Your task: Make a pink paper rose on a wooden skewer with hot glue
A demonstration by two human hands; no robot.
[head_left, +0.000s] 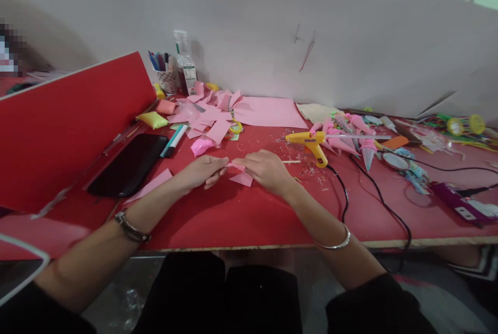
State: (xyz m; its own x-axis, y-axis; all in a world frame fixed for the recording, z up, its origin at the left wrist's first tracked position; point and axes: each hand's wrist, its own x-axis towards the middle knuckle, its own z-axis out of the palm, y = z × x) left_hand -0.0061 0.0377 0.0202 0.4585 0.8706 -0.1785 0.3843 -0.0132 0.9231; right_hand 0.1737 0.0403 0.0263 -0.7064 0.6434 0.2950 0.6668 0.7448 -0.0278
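Got a pink paper piece (235,167) pinched on the red table (233,222), left of the yellow glue gun (310,140), by left hand (204,172) at one end, right hand (270,170) at the other, fingertips pressed together. Can't tell about the stick (291,162) poking out right, gripped or lying there. Probably light, bendy, easy to crease; best held by the edges.

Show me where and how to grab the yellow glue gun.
The yellow glue gun is probably best gripped by its handle, from the near side: the handle slants toward the viewer, the nozzle points left, and the cord trails from the handle's end.
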